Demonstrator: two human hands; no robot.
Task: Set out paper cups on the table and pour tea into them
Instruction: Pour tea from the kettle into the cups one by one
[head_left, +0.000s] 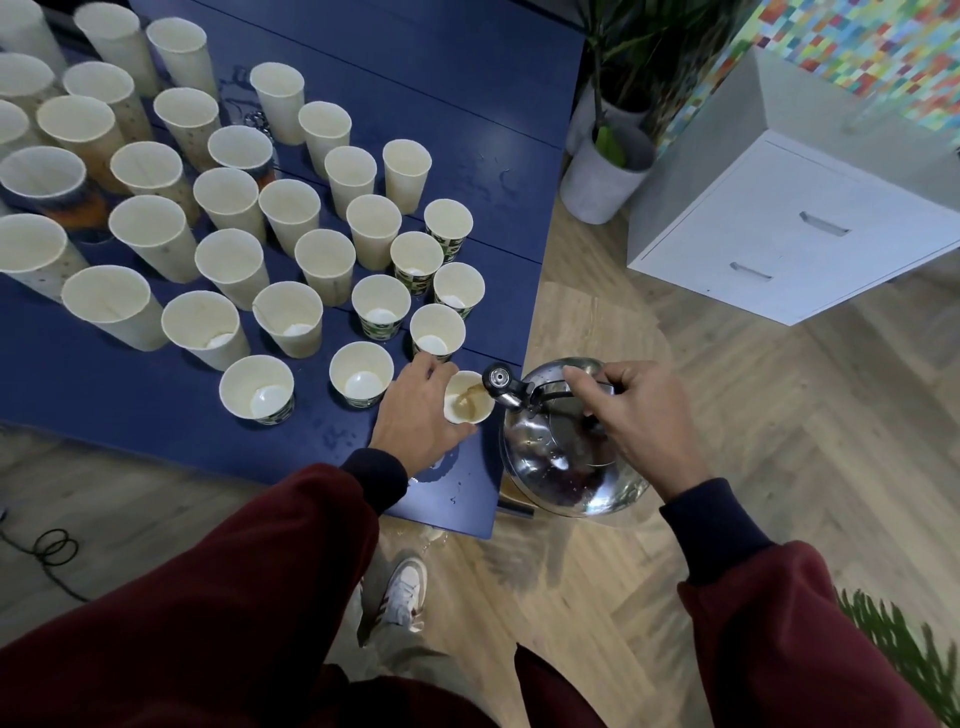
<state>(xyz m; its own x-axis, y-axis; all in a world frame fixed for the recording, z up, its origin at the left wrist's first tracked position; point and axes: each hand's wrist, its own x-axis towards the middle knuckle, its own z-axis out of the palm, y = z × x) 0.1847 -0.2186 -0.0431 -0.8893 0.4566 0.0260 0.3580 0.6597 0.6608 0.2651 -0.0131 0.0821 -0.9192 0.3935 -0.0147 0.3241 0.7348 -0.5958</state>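
Several paper cups (361, 382) stand in rows on the blue table (156, 405). At the table's near right corner my left hand (421, 415) grips a small cup (470, 405), fingers curled round its side. Brown tea streams into that cup from the spout (497, 379) of a shiny steel kettle (566, 457). My right hand (628, 410) holds the kettle by its handle and tilts it to the left, just off the table's right edge. The cups nearest me show white bottoms; the taller ones further back hide theirs.
Wet spots lie on the table near the corner (447, 467). A white drawer cabinet (789, 228) and potted plants (605, 171) stand to the right on the wooden floor. A black cable (52, 551) lies at the lower left. My shoe (400, 592) is below the table.
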